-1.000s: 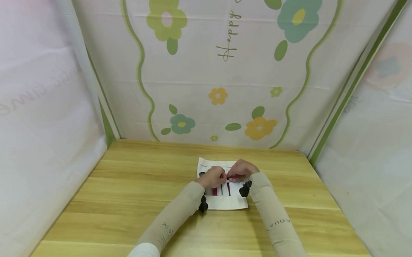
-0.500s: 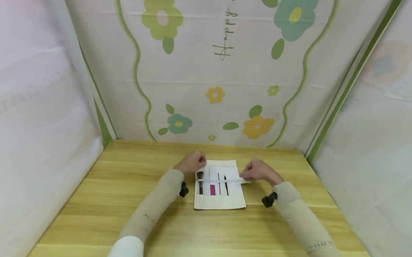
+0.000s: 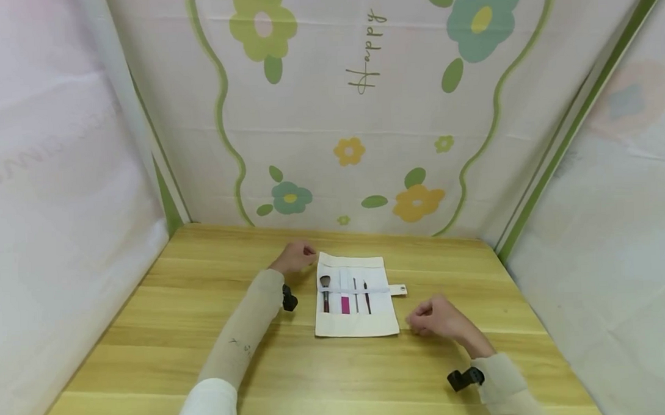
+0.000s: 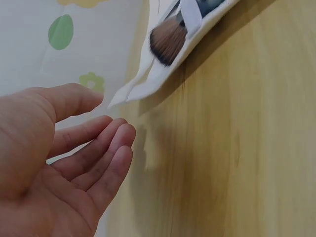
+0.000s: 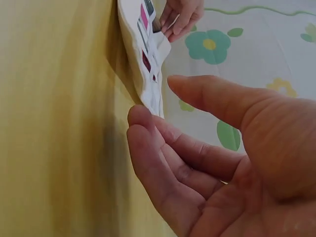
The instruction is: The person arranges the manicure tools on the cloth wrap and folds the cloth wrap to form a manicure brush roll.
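Observation:
A white fabric brush roll [image 3: 357, 324] lies unrolled on the table. A fluffy makeup brush [image 3: 325, 283], a flat piece with a pink end [image 3: 345, 305], a thin grey stick [image 3: 356, 295] and a fine dark-tipped brush [image 3: 367, 298] sit side by side in it under a white band. At its right edge a snap tab [image 3: 398, 289] sticks out. By the roll's far left corner is my left hand [image 3: 294, 257], fingers relaxed and holding nothing. My right hand [image 3: 438, 318] hovers right of the roll, thumb apart from loosely bent fingers, also holding nothing.
The wooden table [image 3: 250, 369] extends around the roll on all sides. White flower-print fabric walls [image 3: 307, 123] enclose it at the back, left and right. Each wrist wears a small black camera [image 3: 465, 379].
Both hands were together over the middle of the roll. They have moved apart, the left to the far left corner, the right off the snap tab and toward the near right. The roll's contents are uncovered.

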{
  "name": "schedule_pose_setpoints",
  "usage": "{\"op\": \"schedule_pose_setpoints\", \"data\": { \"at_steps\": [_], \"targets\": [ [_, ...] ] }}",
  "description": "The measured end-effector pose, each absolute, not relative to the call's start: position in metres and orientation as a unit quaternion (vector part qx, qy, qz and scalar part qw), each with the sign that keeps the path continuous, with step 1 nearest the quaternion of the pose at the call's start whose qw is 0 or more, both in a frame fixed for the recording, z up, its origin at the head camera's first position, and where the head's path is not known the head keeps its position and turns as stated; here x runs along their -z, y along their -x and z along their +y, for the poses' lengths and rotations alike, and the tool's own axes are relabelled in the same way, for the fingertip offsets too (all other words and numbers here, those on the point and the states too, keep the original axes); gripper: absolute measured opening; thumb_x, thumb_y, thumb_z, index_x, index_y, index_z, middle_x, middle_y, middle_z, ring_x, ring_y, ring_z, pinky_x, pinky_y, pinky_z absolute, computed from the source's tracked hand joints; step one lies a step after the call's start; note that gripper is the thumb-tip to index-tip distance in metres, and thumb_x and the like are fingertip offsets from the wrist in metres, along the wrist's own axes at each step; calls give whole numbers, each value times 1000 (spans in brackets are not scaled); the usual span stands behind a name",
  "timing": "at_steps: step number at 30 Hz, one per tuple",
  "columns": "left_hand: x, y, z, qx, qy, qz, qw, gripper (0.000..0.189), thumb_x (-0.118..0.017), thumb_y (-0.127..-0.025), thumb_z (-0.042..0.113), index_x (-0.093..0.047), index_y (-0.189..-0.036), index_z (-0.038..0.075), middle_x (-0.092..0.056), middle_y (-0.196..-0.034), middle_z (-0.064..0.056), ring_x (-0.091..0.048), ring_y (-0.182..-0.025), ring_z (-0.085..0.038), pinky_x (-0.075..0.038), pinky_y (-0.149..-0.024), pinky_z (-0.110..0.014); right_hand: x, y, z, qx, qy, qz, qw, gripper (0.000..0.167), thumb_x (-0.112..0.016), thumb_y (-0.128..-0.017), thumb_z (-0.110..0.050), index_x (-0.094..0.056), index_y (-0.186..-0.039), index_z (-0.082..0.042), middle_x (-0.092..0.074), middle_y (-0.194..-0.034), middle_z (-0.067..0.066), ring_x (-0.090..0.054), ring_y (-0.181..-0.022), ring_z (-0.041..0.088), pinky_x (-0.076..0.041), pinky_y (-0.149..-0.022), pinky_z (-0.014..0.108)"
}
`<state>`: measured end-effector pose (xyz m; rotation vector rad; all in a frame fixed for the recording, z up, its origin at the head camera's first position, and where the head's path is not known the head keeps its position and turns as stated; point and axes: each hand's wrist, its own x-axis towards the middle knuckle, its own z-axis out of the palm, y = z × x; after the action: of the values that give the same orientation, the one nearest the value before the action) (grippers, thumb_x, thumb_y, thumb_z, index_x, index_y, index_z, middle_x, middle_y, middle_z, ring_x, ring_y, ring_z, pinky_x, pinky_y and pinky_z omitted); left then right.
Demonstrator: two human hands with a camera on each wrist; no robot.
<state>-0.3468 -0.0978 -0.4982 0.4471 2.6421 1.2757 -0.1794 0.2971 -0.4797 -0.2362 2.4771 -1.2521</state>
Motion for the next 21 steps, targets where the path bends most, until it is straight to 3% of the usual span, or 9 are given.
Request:
{"op": "schedule_pose_setpoints", "data": {
  "at_steps": [9,16,21],
  "targets": [
    [504,342,-77,-456,-104,881,75,23,-66,-103,15,-69,-119,-1,-69,-119,-16,-66,-109,-28,-57,-98,-43,493,167,279,487,72,851,184,25,-73,-100,-19,-79,-107,5,-79,-98,16,-77,-86,21,-65,-76,33],
    [508,337,-73,-489,-112,863,57,19,-66,-100,8,-69,-115,-3,-70,-114,-17,-67,-104,-27,-58,-89,-37,493,168,268,478,72,855,188,22,-75,-98,-18,-78,-96,4,-77,-84,12,-74,-76,17,-64,-69,30],
    [504,334,-78,-505,-98,855,68,20,-67,-101,13,-70,-116,0,-70,-113,-14,-66,-102,-24,-57,-86,-33,488,171,266,490,60,848,193,23,-75,-98,-18,-74,-96,5,-77,-87,13,-74,-78,18,-64,-72,31]
  ]
}}
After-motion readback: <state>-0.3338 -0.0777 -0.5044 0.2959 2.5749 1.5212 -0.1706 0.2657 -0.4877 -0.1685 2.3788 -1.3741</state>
